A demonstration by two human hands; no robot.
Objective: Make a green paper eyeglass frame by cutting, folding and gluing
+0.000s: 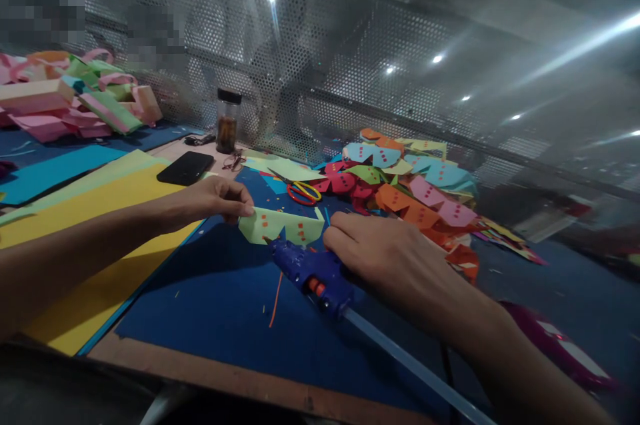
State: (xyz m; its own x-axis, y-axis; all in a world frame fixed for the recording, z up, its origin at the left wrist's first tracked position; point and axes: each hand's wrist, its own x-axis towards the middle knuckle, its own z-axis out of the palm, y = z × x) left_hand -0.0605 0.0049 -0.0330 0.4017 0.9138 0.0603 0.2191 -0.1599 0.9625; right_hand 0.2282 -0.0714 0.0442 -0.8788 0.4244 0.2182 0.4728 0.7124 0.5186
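Between the fingers of my left hand (227, 200) is the left end of a light green paper cutout (280, 222) with orange squares stuck on it. My right hand (373, 245) grips a blue hot glue gun (310, 272), its nozzle pointing left at the cutout's lower edge. Whether the nozzle touches the paper I cannot tell. A long translucent glue stick (410, 358) sticks out of the gun's back end. Beneath both hands lies a dark blue sheet (210, 298) with a thin orange paper strip (276, 302) on it.
Scissors (303, 193) with red and yellow handles lie beyond the cutout. Folded colored paper pieces (415, 178) are heaped at right. At left are yellow sheets (115, 238), a black phone (185, 168), a lidded bottle (227, 122) and a paper pile (75, 95). A purple object (555, 345) lies right.
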